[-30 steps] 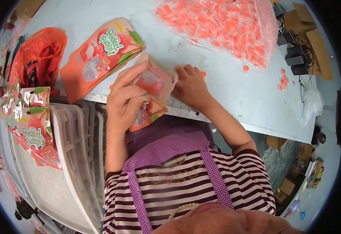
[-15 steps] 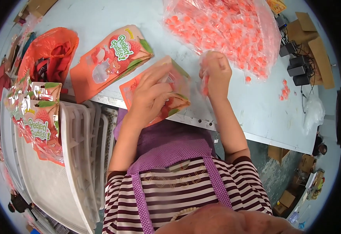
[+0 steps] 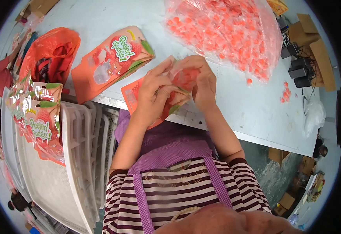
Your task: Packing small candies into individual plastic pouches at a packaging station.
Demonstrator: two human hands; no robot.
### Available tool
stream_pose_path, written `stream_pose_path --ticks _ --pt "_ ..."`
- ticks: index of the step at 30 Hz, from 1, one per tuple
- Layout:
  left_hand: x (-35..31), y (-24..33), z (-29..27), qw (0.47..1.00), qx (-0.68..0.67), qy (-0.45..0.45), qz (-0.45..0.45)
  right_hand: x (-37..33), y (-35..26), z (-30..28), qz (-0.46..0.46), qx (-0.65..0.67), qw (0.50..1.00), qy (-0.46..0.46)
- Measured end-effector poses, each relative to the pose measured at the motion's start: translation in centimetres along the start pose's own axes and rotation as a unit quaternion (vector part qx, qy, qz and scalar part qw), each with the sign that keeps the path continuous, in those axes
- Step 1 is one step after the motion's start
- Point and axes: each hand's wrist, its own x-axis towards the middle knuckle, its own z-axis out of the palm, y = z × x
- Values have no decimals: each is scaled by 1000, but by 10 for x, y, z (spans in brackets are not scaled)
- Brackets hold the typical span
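Note:
My left hand [image 3: 151,93] grips an orange-and-pink printed candy pouch [image 3: 130,93] near the table's front edge, its fingers closed on the side by the pouch's mouth. At that mouth, my right hand [image 3: 204,82] curls around a few small pink candies [image 3: 186,77] in clear wrappers. The candies are partly inside the opening; the fingers hide some of them. Just beyond my left hand lies a stack of similar flat pouches [image 3: 112,66]. A large clear bag [image 3: 225,35] heaped with wrapped pink candies rests past my right hand.
Filled shiny pouches [image 3: 41,124] sit on stacked white plastic trays [image 3: 71,156] at the left. A red plastic bag [image 3: 51,46] lies at the table's left edge. Several loose candies [image 3: 285,93], black power adapters [image 3: 300,70] and a cardboard box [image 3: 320,58] are at the right.
My right hand has moved left and nearer the pouch, bringing wrapped candies to its mouth. My left hand keeps its hold on the pouch, tilted slightly differently.

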Motion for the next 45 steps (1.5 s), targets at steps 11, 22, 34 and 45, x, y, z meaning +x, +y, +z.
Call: stream_pose_path --ticks 11,22,34,45 --pt "-7 4 -9 999 -36 5 -1 -6 -24 -5 20 -184 944 -275" --pt "-9 8 -21 987 -148 1 63 -23 -31 -6 -40 39 993 -104" --pt "-11 5 -18 998 -57 -17 38 -52 -13 -74 117 -496 845 -163" --pt "-15 15 -16 997 -42 7 64 -15 -64 -10 -74 -318 910 -255"
